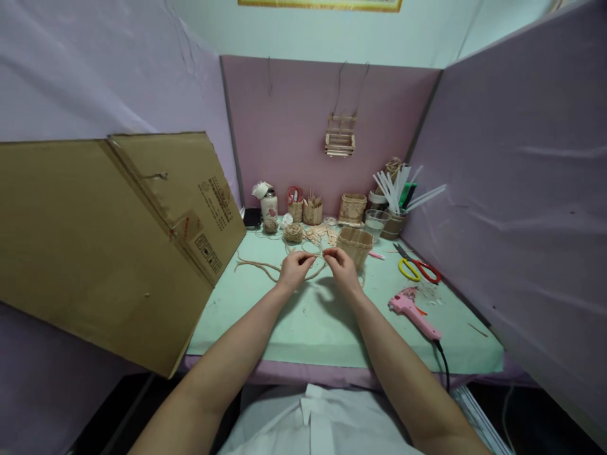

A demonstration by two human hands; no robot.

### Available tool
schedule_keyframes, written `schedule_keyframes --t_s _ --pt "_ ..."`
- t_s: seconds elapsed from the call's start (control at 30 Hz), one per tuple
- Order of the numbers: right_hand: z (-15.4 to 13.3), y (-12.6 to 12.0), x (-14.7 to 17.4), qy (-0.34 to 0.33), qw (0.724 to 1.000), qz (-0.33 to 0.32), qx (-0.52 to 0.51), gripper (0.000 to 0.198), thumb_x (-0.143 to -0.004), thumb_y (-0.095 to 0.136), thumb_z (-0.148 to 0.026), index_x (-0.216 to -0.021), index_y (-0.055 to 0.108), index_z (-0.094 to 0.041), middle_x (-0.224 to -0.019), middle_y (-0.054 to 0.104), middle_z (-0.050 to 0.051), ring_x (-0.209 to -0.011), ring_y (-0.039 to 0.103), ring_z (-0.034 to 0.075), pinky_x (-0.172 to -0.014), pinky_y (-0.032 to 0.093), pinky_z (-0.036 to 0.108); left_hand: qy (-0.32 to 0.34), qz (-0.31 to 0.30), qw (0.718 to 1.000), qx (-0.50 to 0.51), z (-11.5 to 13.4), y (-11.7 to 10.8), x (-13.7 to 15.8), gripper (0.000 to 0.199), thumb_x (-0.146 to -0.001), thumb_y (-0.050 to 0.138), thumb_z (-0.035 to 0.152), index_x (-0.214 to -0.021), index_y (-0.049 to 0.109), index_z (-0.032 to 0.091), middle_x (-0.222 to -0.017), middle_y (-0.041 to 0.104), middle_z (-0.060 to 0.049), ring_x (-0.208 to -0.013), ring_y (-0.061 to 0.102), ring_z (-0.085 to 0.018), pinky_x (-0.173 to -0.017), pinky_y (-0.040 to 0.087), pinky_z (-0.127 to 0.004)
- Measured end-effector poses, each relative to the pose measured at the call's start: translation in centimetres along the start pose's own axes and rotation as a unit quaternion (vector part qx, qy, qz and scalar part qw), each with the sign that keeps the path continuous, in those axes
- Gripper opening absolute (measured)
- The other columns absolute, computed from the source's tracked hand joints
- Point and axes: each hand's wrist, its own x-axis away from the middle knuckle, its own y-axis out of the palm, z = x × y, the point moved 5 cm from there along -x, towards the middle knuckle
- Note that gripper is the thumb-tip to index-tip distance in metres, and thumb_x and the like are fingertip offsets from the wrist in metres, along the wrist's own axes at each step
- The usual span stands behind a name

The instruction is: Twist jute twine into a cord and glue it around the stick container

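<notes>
Both hands meet over the middle of the green table, fingertips pinched. My left hand point(296, 268) and my right hand point(340, 268) hold a thin strand of twine between them, with a small gap from one hand to the other. A braided twine cord point(258, 263) lies on the table to the left and passes under the hands. Just behind my right hand stands a small wooden-slat basket point(355, 244). Balls of twine, one of them a larger ball point(293, 233), sit beyond my left hand, with loose loops trailing from it.
On the right lie scissors point(420, 268) and a pink glue gun point(415, 315) with its cord over the front edge. Glue sticks point(396, 189) stand in a pot behind a clear cup point(376, 222). A large cardboard sheet point(118, 253) leans at the left.
</notes>
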Motion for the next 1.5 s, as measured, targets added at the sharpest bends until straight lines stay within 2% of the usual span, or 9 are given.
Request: schedule_keyframes --t_s 0.17,0.33,0.63,0.8,0.93,1.1,1.3,1.4,1.5 --pt "-0.7 0.6 0.6 -0.051 0.994 -0.031 0.088 0.027 -0.077 0.058 -0.04 -0.091 0.063 -0.018 -0.085 0.065 0.006 -0.077 0.056 0.019 -0.075 0.044 0.032 -0.011 -0.016 1.0 0.023 -0.1 0.2 0.1 0.02 -0.077 0.06 0.029 -0.084 0.071 0.014 -0.079 0.07 -0.006 -0.075 0.062 -0.016 -0.072 0.047 -0.028" --pt "-1.3 0.3 0.7 -0.104 0.978 -0.014 0.179 0.02 -0.079 0.053 -0.036 -0.071 0.062 -0.02 -0.075 0.063 0.006 -0.073 0.055 0.019 -0.072 0.041 0.032 0.01 -0.025 0.999 -0.022 0.0 0.1 0.1 0.017 -0.077 0.059 0.026 -0.079 0.071 0.015 -0.076 0.069 -0.005 -0.075 0.061 -0.016 -0.075 0.046 -0.029" --pt "-0.4 -0.3 0.3 -0.041 0.992 0.008 0.12 0.022 -0.077 0.055 -0.038 -0.068 0.062 -0.018 -0.068 0.061 0.002 -0.068 0.053 0.017 -0.066 0.04 0.03 0.019 -0.059 0.996 -0.063 0.5 0.3 -0.2 0.018 -0.077 0.058 0.026 -0.077 0.072 0.015 -0.079 0.07 -0.006 -0.079 0.06 -0.017 -0.079 0.045 -0.031" --pt "-0.6 0.3 0.6 -0.106 0.984 -0.077 0.12 0.024 -0.078 0.06 -0.039 -0.089 0.068 -0.019 -0.084 0.065 0.006 -0.077 0.057 0.019 -0.073 0.044 0.032 0.025 -0.086 0.994 -0.057 0.4 0.8 0.2 0.021 -0.078 0.056 0.03 -0.078 0.071 0.015 -0.078 0.067 -0.005 -0.077 0.059 -0.017 -0.074 0.044 -0.028" --pt "-1.4 -0.2 0.8 -0.144 0.975 -0.041 0.166 0.023 -0.08 0.057 -0.04 -0.075 0.067 -0.02 -0.075 0.064 0.006 -0.072 0.056 0.019 -0.07 0.044 0.033 0.028 -0.118 0.99 -0.07 0.9 0.9 0.5 0.023 -0.082 0.051 0.03 -0.086 0.068 0.016 -0.078 0.066 -0.003 -0.074 0.057 -0.016 -0.069 0.043 -0.026" --pt "-0.5 -2.0 0.4 -0.084 0.972 0.021 0.217 0.028 -0.08 0.051 -0.04 -0.079 0.067 -0.018 -0.079 0.066 0.009 -0.072 0.057 0.021 -0.067 0.043 0.033 0.045 -0.138 0.968 -0.203 0.7 -0.5 0.4 0.017 -0.081 0.054 0.024 -0.091 0.068 0.021 -0.084 0.068 -0.005 -0.082 0.058 -0.019 -0.076 0.042 -0.029" --pt "1.3 -3.0 0.8 -0.016 0.942 -0.05 0.331 0.021 -0.074 0.049 -0.03 -0.074 0.067 -0.018 -0.076 0.067 0.009 -0.074 0.059 0.023 -0.07 0.043 0.034 0.042 -0.17 0.933 -0.313 -1.1 -1.2 0.4 0.014 -0.074 0.059 0.012 -0.078 0.07 0.019 -0.087 0.068 -0.01 -0.091 0.06 -0.025 -0.085 0.039 -0.036" --pt "0.9 -2.7 0.8 -0.035 0.92 -0.076 0.383 0.026 -0.071 0.056 -0.033 -0.089 0.068 -0.017 -0.091 0.066 0.011 -0.086 0.059 0.026 -0.078 0.043 0.037 0.085 -0.135 0.94 -0.3 0.5 -1.1 0.6 0.013 -0.078 0.061 0.021 -0.088 0.07 0.019 -0.094 0.068 -0.009 -0.098 0.059 -0.024 -0.089 0.038 -0.036" --pt "-0.2 -1.0 -0.2 -0.078 0.917 -0.085 0.382 0.034 -0.073 0.057 -0.038 -0.1 0.066 -0.02 -0.101 0.064 0.011 -0.095 0.057 0.027 -0.084 0.042 0.041 0.194 -0.014 0.959 -0.205 4.1 -1.8 1.4 0.024 -0.089 0.048 0.03 -0.098 0.067 0.019 -0.093 0.067 -0.009 -0.095 0.059 -0.02 -0.09 0.04 -0.036"
